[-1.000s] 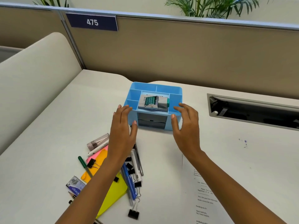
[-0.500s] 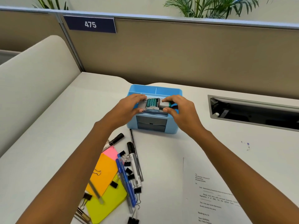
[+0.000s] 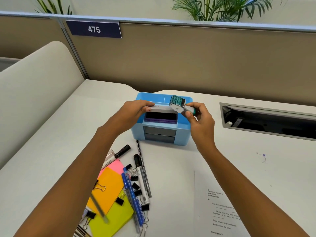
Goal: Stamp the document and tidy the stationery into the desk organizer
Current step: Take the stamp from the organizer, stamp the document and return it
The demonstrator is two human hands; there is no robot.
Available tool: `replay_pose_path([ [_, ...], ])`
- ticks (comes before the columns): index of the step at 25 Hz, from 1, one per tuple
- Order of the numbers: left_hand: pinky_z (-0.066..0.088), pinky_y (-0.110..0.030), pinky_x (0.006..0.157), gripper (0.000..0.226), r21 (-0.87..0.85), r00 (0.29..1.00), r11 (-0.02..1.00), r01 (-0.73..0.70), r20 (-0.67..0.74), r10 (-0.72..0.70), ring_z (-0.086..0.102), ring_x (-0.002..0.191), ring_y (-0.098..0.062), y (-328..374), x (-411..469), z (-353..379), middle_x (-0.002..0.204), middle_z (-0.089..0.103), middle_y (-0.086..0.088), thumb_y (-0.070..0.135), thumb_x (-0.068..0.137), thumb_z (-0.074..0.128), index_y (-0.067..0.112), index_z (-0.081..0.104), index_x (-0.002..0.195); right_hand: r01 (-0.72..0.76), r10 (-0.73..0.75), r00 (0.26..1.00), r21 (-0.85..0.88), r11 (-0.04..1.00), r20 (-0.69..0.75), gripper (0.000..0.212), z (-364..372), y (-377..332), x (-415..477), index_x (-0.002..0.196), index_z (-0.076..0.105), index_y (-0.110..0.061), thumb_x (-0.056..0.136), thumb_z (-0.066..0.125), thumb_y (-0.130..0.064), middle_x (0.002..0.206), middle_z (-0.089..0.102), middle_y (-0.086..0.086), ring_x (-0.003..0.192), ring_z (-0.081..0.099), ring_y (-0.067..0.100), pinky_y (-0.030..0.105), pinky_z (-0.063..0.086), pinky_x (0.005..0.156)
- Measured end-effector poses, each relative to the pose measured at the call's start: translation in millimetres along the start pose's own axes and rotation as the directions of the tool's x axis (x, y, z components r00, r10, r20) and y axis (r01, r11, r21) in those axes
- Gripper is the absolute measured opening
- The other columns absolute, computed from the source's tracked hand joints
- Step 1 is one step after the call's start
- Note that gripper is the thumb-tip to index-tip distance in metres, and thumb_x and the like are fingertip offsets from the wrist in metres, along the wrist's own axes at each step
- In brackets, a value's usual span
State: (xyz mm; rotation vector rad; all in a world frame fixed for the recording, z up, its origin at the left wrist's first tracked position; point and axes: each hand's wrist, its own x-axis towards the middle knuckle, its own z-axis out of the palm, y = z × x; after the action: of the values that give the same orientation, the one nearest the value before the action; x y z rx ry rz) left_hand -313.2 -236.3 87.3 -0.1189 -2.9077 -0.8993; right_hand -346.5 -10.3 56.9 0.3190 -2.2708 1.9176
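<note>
Both hands hold things above the blue desk organizer [image 3: 184, 134]. Left hand [image 3: 136, 109] pinches the end of a flat white lid [image 3: 161, 109], fingers closed on it. Right hand [image 3: 199, 120] is clamped on the handle of the roller date stamp [image 3: 177, 103], just beside the lid's far end. Directly below the lid sits what looks like a purple ink pad [image 3: 160, 119] in the organizer's middle compartment. Nearer than the hands lie markers [image 3: 142, 178], blue pens [image 3: 132, 192], binder clips [image 3: 136, 186] and sticky notes [image 3: 106, 189]; below the right forearm, the document [image 3: 220, 211].
</note>
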Motion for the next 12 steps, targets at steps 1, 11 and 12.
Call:
replay_pose_path([
  [1,0.038,-0.018,0.086,0.034,-0.012,1.000,1.000,-0.009,-0.030,0.008,0.055,0.106,-0.017,-1.1,2.6,-1.6,0.122,0.063,-0.006,0.026,0.100,0.036,0.013,0.059,0.122,-0.034,0.034,0.999,0.053,0.998,-0.008,0.017,-0.3,0.2,0.3,0.106,0.057,-0.018,0.092,0.058,-0.009,0.113,0.062,-0.001,0.103,0.061,0.014,0.021,0.055,0.083],
  [11,0.054,-0.023,0.059,0.028,-0.231,0.881,0.973,-0.001,-0.460,-0.108,0.063,0.061,-0.016,-0.8,31.3,14.7,0.077,0.066,-0.017,0.024,0.096,0.048,0.002,0.065,0.096,-0.119,0.122,0.992,0.401,0.909,0.016,0.024,-4.5,2.3,2.5,0.117,0.060,-0.009,0.094,0.053,-0.010,0.119,0.064,0.010,0.100,0.069,0.018,0.024,0.055,0.088],
  [12,0.053,-0.017,0.058,0.026,-0.277,0.866,0.961,0.002,-0.480,-0.140,0.062,0.061,-0.012,-0.4,33.0,17.3,0.079,0.066,-0.015,0.023,0.095,0.050,0.002,0.064,0.096,-0.124,0.125,0.992,0.401,0.908,0.022,0.025,-4.7,2.9,2.4,0.118,0.060,-0.009,0.094,0.053,-0.012,0.119,0.064,0.009,0.100,0.069,0.017,0.024,0.054,0.089],
])
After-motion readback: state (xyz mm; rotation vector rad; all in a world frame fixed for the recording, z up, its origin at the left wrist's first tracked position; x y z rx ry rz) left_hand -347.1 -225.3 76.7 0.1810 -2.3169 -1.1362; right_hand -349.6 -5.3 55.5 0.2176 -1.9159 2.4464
